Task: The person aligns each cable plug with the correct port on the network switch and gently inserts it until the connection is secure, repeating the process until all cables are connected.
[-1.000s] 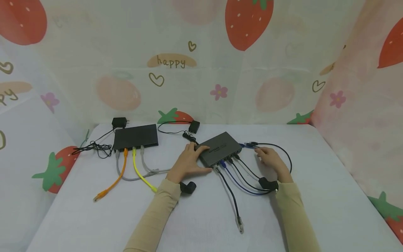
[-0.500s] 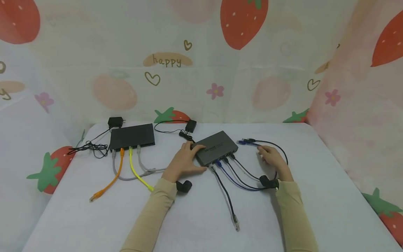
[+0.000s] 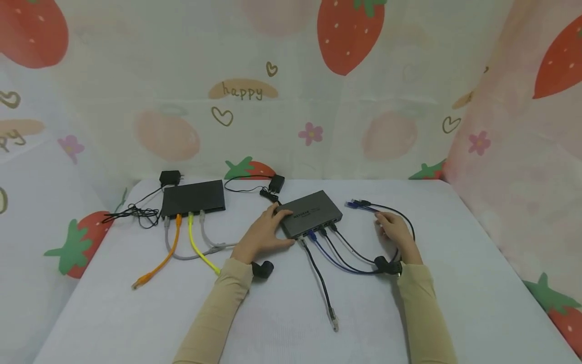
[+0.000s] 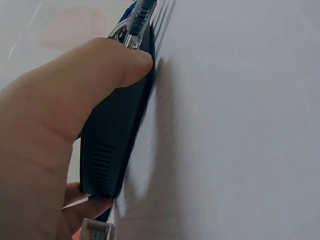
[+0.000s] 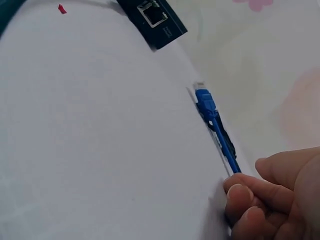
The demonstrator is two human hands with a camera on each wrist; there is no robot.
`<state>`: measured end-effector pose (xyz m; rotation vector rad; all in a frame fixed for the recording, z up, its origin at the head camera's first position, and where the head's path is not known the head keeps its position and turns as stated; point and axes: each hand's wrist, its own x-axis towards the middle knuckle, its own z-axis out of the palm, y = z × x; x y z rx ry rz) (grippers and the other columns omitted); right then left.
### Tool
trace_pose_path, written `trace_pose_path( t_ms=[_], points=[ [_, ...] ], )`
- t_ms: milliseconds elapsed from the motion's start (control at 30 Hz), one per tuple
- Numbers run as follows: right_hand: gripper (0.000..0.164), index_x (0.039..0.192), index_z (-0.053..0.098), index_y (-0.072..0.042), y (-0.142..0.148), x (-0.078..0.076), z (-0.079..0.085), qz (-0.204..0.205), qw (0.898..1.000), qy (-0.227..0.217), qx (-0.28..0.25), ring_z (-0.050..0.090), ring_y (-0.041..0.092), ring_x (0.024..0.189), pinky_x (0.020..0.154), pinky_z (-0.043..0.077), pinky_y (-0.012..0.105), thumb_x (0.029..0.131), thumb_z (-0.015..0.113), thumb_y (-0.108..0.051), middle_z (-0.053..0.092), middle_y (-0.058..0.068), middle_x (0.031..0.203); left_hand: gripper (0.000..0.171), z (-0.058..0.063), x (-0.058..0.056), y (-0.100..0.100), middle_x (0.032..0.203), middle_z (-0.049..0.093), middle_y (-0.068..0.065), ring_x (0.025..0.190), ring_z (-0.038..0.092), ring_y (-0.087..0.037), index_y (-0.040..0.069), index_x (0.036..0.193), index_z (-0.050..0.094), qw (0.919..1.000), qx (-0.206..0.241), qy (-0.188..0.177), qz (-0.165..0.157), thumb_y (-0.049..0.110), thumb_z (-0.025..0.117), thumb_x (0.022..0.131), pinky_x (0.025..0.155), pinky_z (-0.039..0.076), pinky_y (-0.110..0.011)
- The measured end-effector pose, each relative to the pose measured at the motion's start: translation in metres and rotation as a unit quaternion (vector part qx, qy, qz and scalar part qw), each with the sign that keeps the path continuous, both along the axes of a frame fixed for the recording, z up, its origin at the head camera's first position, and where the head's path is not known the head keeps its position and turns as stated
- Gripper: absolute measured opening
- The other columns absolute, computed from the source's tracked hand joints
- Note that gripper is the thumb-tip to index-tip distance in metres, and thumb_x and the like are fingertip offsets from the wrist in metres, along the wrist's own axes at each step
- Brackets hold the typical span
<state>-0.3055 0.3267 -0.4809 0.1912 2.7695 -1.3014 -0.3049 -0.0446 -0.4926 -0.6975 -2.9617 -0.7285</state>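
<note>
My left hand (image 3: 261, 235) grips the left end of a dark grey Netgear network switch (image 3: 312, 212), thumb along its front edge and fingers at the back. In the left wrist view the thumb (image 4: 115, 62) lies next to a clear cable plug (image 4: 137, 30) at the ports. Three cables, one blue and two black, run from the switch's front toward the right wrist. To the switch's right, my right hand (image 3: 395, 230) holds a blue network cable (image 5: 225, 142) in curled fingers, thumb lifted off. Its blue plug (image 5: 206, 102) lies on the table beside a black cable end.
At the back left stands a second black switch (image 3: 193, 197) with grey, orange (image 3: 168, 255) and yellow (image 3: 200, 247) cables. Power adapters (image 3: 170, 177) and coiled cord (image 3: 136, 215) lie behind. A loose black cable end (image 3: 333, 321) with clear plug points toward the front.
The right hand has shifted slightly right, and the blue plug lies farther from the switch's corner. My left hand keeps its grip on the switch. The head view has shifted a little.
</note>
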Motion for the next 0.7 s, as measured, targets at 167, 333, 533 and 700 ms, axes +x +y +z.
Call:
trace_pose_path(
  t_ms=[167,333,533,700],
  points=[
    [0.047,0.126,0.051,0.003,0.001,-0.005,-0.006,-0.015,1.0,0.021,-0.014,0.05,0.009,0.066,0.059,0.043,0.022,0.099,0.041,-0.034,0.058,0.016,0.102,0.077,0.003,-0.003,-0.003,0.152,0.017,-0.016,0.132,0.032,-0.038,0.031,0.139,0.037,1.0,-0.004,0.003,-0.005,0.058,0.068,0.073,0.104,0.033,-0.05],
    [0.04,0.126,0.054,0.001,0.001,-0.006,-0.015,-0.025,0.998,0.053,-0.022,0.049,0.009,0.064,0.057,0.042,0.021,0.099,0.041,-0.026,0.06,0.017,0.102,0.069,0.0,-0.006,-0.018,0.15,0.024,-0.017,0.135,0.03,-0.035,0.026,0.139,0.039,0.9996,-0.009,0.013,-0.023,0.053,0.064,0.08,0.111,0.022,-0.05],
    [0.038,0.124,0.057,0.0,0.001,0.005,-0.029,-0.047,0.997,0.061,-0.023,0.049,0.006,0.061,0.056,0.042,0.021,0.099,0.042,-0.025,0.062,0.018,0.103,0.059,-0.007,-0.004,-0.04,0.146,0.033,-0.018,0.133,0.033,-0.035,0.019,0.134,0.045,0.9997,0.008,0.0,-0.024,0.046,0.061,0.085,0.109,0.026,-0.048],
    [0.038,0.124,0.057,-0.003,0.005,0.012,-0.035,-0.054,0.997,0.056,-0.008,0.051,0.008,0.063,0.058,0.044,0.021,0.099,0.041,-0.027,0.062,0.016,0.105,0.057,-0.004,0.0,-0.049,0.144,0.037,-0.017,0.133,0.033,-0.033,0.015,0.132,0.048,0.9992,0.036,-0.015,-0.014,0.049,0.057,0.087,0.109,0.027,-0.046]
  ],
)
